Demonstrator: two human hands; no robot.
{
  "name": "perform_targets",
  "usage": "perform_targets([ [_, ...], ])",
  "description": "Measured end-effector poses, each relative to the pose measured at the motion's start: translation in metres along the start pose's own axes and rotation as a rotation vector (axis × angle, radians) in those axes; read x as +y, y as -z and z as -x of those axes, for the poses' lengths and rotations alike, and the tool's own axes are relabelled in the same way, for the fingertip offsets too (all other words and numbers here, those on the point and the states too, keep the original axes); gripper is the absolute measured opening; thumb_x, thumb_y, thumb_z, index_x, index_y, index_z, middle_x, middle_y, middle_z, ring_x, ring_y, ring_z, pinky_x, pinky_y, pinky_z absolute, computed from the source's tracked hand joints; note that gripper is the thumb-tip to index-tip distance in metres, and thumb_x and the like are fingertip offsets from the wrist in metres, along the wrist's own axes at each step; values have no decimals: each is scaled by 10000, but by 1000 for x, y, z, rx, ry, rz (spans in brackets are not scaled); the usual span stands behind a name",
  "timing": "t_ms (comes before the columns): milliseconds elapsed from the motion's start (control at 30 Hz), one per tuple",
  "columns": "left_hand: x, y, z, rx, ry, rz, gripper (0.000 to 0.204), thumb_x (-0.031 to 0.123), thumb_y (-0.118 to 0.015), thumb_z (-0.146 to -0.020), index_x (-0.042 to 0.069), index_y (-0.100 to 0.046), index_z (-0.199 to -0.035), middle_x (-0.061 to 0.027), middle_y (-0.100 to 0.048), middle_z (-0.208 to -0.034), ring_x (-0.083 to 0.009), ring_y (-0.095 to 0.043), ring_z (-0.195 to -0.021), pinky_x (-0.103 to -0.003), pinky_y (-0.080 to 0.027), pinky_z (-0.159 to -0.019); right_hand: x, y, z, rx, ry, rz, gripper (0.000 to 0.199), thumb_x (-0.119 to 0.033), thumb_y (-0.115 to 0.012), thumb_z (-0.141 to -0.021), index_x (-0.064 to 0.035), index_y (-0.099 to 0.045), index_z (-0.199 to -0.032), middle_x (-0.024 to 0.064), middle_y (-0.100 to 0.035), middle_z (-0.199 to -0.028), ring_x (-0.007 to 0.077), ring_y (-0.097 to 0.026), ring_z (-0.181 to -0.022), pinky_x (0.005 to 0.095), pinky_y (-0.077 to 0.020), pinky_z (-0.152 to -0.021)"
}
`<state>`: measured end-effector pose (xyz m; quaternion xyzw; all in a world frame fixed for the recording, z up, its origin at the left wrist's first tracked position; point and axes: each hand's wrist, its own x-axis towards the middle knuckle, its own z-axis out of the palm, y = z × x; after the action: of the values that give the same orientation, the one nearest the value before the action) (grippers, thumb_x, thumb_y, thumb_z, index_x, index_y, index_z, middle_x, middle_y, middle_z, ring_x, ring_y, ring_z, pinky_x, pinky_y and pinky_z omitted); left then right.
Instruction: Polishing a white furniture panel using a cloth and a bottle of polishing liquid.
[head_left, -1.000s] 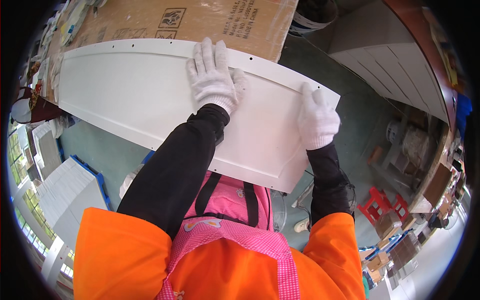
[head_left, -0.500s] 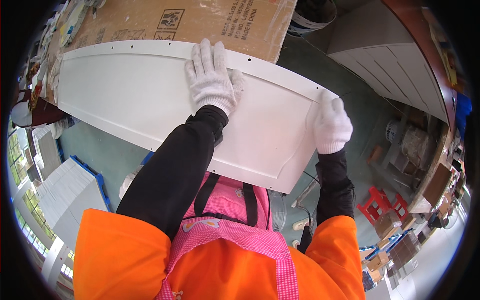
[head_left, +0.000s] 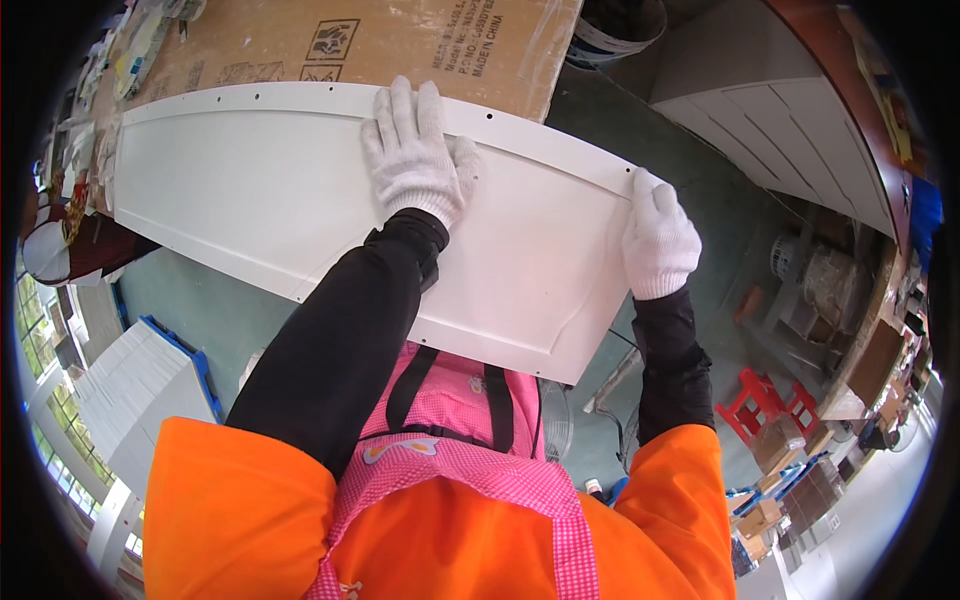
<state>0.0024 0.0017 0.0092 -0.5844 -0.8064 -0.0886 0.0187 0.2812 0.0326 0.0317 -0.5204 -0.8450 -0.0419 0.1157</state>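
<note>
A long white panel (head_left: 250, 200) with a recessed middle and small holes along its far edge lies across a brown cardboard sheet (head_left: 400, 45). My left hand (head_left: 415, 155), in a white knit glove, rests flat on the panel near its far edge. At the panel's right end, my gloved right hand (head_left: 658, 235) grips the short edge. My sleeves are black under an orange top and a pink checked apron.
A stack of white panels (head_left: 140, 385) on a blue pallet stands at the lower left. A grey-white cabinet (head_left: 780, 130) is at the right, a dark bucket (head_left: 615, 25) beyond the cardboard, a red stool (head_left: 765, 405) and boxes of clutter at the lower right.
My right hand slid from the panel's face rightward to its short right edge and now grips it. The left hand stays flat on the panel.
</note>
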Motion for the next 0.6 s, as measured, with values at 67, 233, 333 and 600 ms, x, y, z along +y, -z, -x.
perform_targets([
  [67, 0, 0, 0, 7, 5, -44, 783, 336, -638, -865, 79, -342, -1543, -197, -288, -1616, -390, -258, -1499, -573, -217, -1196, -1, 0, 1, -49, 54, 7, 420, -91, -612, -810, -94, -648, -1229, 60, -571, -882, 249, -651, -684, 378, -540, -544],
  [233, 0, 0, 0, 8, 4, -25, 791, 340, -640, -860, 83, -338, -1545, -194, -293, -1613, -385, -260, -1500, -573, -220, -1195, -1, 1, -2, 6, -12, 0, 409, -92, -615, -810, -97, -655, -1217, 55, -539, -840, 224, -638, -663, 363, -533, -526],
  [333, 0, -1, -1, 7, 8, -35, 794, 342, -641, -857, 83, -338, -1544, -196, -290, -1613, -386, -257, -1501, -574, -217, -1196, 0, 3, -3, -38, 70, 25, 403, -92, -614, -812, -101, -650, -1213, 49, -538, -836, 217, -639, -677, 359, -538, -537],
  [600, 0, 0, 0, 3, 2, -33, 790, 331, -640, -856, 75, -341, -1541, -200, -277, -1616, -387, -249, -1504, -569, -212, -1201, -2, 4, -4, -86, 75, 54, 398, -86, -609, -819, -112, -652, -1214, 53, -555, -861, 226, -648, -672, 359, -539, -535],
])
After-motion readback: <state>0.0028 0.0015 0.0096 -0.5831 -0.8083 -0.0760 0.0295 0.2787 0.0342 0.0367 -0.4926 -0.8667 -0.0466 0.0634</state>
